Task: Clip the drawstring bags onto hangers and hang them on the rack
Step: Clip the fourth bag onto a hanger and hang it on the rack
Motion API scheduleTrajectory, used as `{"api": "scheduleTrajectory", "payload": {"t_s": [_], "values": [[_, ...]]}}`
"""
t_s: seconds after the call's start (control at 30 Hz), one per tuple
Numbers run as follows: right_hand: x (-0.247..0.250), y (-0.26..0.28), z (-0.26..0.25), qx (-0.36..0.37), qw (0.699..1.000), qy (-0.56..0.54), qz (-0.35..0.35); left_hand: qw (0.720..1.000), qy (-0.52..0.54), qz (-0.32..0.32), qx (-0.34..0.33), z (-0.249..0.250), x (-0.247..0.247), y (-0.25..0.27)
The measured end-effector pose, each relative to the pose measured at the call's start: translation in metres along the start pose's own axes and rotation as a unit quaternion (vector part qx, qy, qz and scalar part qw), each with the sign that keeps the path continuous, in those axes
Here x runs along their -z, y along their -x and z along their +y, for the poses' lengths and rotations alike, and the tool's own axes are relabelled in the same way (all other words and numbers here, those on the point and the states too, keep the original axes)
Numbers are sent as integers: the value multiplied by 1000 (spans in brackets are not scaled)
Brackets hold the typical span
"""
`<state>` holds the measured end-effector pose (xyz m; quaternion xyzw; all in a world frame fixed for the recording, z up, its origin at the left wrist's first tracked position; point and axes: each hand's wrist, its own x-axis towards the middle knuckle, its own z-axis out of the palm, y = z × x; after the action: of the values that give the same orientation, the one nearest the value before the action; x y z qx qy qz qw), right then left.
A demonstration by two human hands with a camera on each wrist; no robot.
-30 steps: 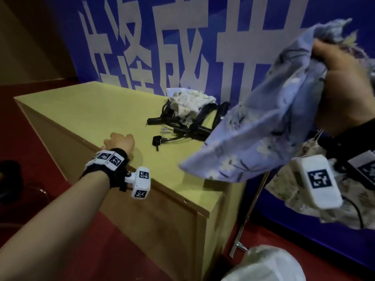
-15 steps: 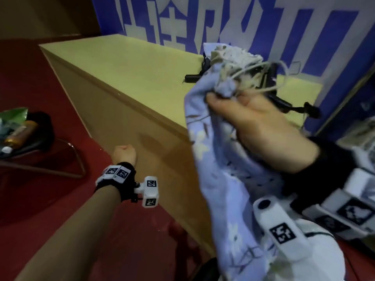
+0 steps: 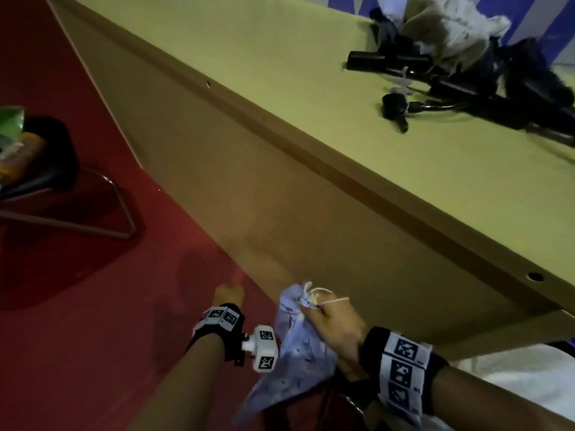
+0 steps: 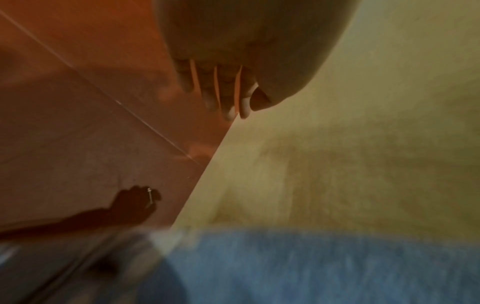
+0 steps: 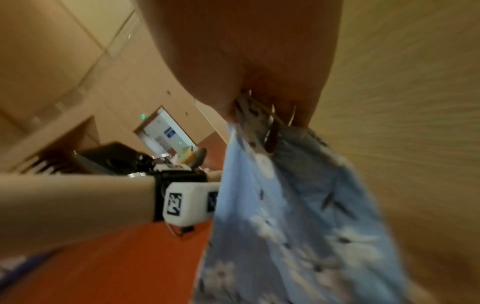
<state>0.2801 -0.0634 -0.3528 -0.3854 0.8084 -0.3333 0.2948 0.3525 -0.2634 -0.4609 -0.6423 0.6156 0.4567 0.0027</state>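
right hand (image 3: pixel 334 328) – fingers curled round the gathered mouth of a pale blue, white-flowered drawstring bag (image 3: pixel 292 365); the bag hangs low, beside the table (image 3: pixel 280 197) front. left hand (image 3: pixel 229 294) – loosely curled, empty.

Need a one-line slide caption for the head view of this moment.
Right hand grips a blue floral drawstring bag low beside the table; left hand idle; black hangers lie on top.
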Motion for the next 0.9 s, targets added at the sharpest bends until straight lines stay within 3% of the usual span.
{"api": "scheduleTrajectory", "payload": {"t_s": [0.13, 0.3, 0.57, 0.77, 0.9], "values": [[-18, -14, 38, -101, 985, 122, -66, 998, 23, -50, 9, -27, -32, -28], [-24, -24, 66, -214, 974, 52, -47, 994, 31, -101, 35, -57, -64, -47], [-37, -36, 92, -252, 965, 66, 8, 988, -54, -139, 45, -105, -114, -86], [-49, -34, 110, -252, 967, -1, 29, 988, -39, -126, 85, -126, -148, -118], [-54, -33, 125, -224, 974, 18, 38, 984, -56, -127, 108, -141, -168, -139]]}}
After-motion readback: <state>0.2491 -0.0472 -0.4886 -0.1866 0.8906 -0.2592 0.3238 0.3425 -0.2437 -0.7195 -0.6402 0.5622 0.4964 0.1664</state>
